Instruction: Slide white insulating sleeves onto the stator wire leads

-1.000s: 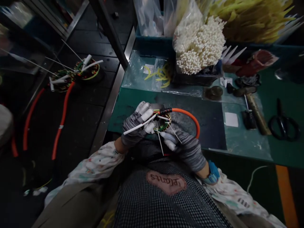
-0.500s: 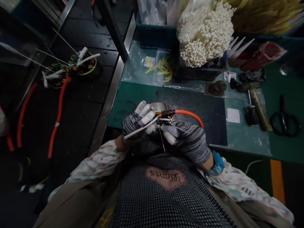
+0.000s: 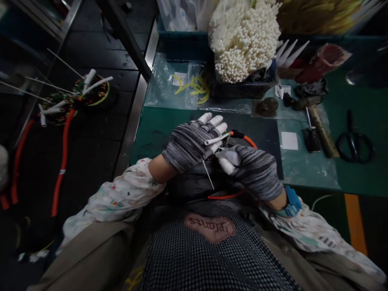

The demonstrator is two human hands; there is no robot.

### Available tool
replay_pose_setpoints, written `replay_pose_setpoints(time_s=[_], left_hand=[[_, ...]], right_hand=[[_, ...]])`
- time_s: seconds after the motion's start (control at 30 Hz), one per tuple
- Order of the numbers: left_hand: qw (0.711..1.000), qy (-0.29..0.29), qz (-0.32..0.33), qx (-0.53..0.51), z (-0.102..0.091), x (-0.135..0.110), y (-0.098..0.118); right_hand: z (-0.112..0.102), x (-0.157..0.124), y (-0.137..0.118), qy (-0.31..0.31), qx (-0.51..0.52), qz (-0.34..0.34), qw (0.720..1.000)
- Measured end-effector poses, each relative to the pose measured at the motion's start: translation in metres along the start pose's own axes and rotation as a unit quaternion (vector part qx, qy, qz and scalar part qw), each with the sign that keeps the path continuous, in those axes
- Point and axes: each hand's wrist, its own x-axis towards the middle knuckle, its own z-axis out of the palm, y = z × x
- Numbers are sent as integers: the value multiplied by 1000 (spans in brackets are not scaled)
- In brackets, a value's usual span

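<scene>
Both my hands wear grey striped gloves with white fingertips. My left hand [image 3: 194, 141] curves over the far side of a wiring assembly, its fingers long and close together, the thumb beneath a white sleeve tube [image 3: 216, 139]. My right hand [image 3: 254, 167] is closed on the near right side of the same assembly, thumb and forefinger pressed together. An orange cable [image 3: 249, 140] with a black end joins the assembly and curves behind my right hand. A thin white tie [image 3: 208, 176] hangs below. Most of the assembly's body is hidden by the gloves.
A bundle of white-tipped ties [image 3: 242, 48] stands behind. Yellow pieces [image 3: 197, 87] lie on plastic bags. To the right are a hammer [image 3: 323, 131], a screwdriver [image 3: 312, 137] and black scissors [image 3: 353, 141]. Similar wired assemblies [image 3: 91, 91] with orange cables stand at left.
My left hand has moved right and up, its fingers straighter, covering the metal rim seen before. The white tube has swung to the right. My right hand has shifted slightly right.
</scene>
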Motion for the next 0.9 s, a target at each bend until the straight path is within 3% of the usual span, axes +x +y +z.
replay_pose_setpoints(time_s=[0.23, 0.4, 0.53, 0.83, 0.9], left_hand=[[994, -108, 13, -4, -9, 39, 2], [978, -197, -59, 28, -28, 71, 18], [963, -243, -76, 86, -36, 93, 23], [966, -228, -67, 99, -30, 108, 24], [976, -189, -58, 87, -25, 107, 24]], right_hand=[[-6, 7, 2, 7, -94, 4, 996], [-4, 7, 17, 63, -151, 34, 986], [-1, 11, 23, 67, -182, 38, 980], [-1, 17, 26, 77, -171, 25, 982], [1, 17, 28, 79, -151, 33, 985]])
